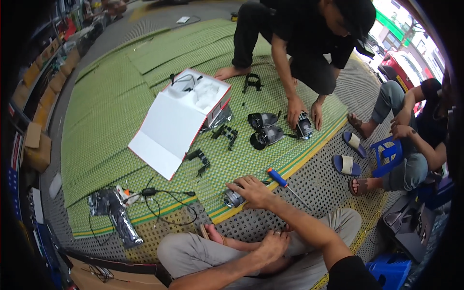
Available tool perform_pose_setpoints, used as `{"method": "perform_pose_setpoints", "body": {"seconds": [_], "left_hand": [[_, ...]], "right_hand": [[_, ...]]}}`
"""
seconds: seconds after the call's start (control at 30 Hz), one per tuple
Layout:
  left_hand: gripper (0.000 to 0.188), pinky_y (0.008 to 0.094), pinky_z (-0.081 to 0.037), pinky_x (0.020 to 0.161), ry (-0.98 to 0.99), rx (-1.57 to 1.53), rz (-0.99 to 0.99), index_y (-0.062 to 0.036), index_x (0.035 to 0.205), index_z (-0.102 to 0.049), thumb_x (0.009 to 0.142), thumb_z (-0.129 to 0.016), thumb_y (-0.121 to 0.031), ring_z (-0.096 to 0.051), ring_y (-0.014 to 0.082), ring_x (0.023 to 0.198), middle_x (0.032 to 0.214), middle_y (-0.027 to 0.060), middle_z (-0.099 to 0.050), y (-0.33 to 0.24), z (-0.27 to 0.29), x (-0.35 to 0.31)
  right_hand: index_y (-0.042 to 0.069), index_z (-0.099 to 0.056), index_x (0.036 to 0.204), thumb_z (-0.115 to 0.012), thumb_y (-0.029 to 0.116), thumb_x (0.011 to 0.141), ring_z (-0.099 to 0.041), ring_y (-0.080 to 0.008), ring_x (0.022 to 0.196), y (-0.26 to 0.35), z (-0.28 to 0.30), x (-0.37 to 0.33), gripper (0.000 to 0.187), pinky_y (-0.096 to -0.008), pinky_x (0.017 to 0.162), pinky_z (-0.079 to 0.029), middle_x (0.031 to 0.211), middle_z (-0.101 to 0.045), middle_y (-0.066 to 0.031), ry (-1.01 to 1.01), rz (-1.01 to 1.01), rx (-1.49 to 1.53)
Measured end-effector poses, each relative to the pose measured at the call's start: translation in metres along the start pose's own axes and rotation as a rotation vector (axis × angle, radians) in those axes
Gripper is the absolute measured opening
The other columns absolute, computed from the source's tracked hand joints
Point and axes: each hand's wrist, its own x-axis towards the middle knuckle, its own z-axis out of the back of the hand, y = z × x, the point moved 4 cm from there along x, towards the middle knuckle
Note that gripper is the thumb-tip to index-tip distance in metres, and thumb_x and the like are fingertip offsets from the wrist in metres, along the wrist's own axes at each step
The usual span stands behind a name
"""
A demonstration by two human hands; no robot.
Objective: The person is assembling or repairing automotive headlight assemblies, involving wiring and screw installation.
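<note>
Grey cloth covers the wearer's folded legs (186, 251) at the lower edge, and between the knees rests the left hand (274, 244), its fingers curled loosely inward; its palm is hidden, so I cannot tell whether anything is in it. Beyond the shin, the right hand (253, 191) reaches out palm down, fingers bent a little and partly spread, over a rounded grey device (234, 197) at the edge of a green woven mat (106, 125). It touches the device, but the underside of the hand is out of sight, so how firmly it grips cannot be told. Just right of that hand lies a screwdriver (277, 177) with a blue handle, its shaft pointing toward the wearer. Off to the left are a tangled black cable (151, 192) and crumpled silvery plastic (113, 208). Farther up the mat sit two black brackets (197, 160) beside an open white box (166, 130), its lid flap folded down toward the wearer. To the right of the box, two dark, rounded units (267, 137) lie close together. Past them, a crouching co-worker in black has one hand (295, 110) on another grey device (304, 126), while the other hand (316, 115) is lowered to the mat just beside it. Beyond the box stands a third black bracket (252, 82).
</note>
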Motion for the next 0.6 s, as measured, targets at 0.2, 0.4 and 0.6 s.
{"method": "perform_pose_setpoints", "body": {"seconds": [0.2,0.4,0.6], "left_hand": [[0.056,0.0516,-0.055,0.088,0.116,-0.308,0.158,-0.0026,0.126,-0.065,0.092,-0.066,-0.047,-0.069,0.0343,0.108,0.117,0.0137,-0.07,0.04,0.043,0.001],[0.07,0.047,-0.052,0.097,-0.708,-1.346,0.703,0.0048,0.129,-0.057,0.086,-0.084,-0.043,-0.065,0.0316,0.119,0.126,0.0204,-0.066,0.095,0.068,-0.007],[0.059,0.0337,-0.05,0.101,-0.994,-1.873,0.599,0.0003,0.136,-0.055,0.09,-0.083,-0.024,-0.063,0.019,0.115,0.121,0.0093,-0.066,0.099,0.076,0.003]], "right_hand": [[0.012,-0.06,0.131,-0.089,0.023,0.066,-0.06,-0.0294,0.113,-0.001,0.026,-0.008,0.071,-0.0442,0.095,-0.046,0.113,-0.06,-0.0099,-0.158,-0.105,0.041],[0.006,-0.06,0.129,-0.09,0.025,0.067,-0.061,-0.0391,0.108,0.022,0.111,-0.07,0.071,-0.0476,0.09,-0.052,0.114,-0.061,-0.0164,-0.69,-0.589,0.29],[0.002,-0.05,0.139,-0.09,0.024,0.069,-0.057,-0.0422,0.118,0.055,0.099,-0.087,0.084,-0.0505,0.102,-0.047,0.127,-0.057,-0.0217,-0.707,-0.655,0.263]]}}
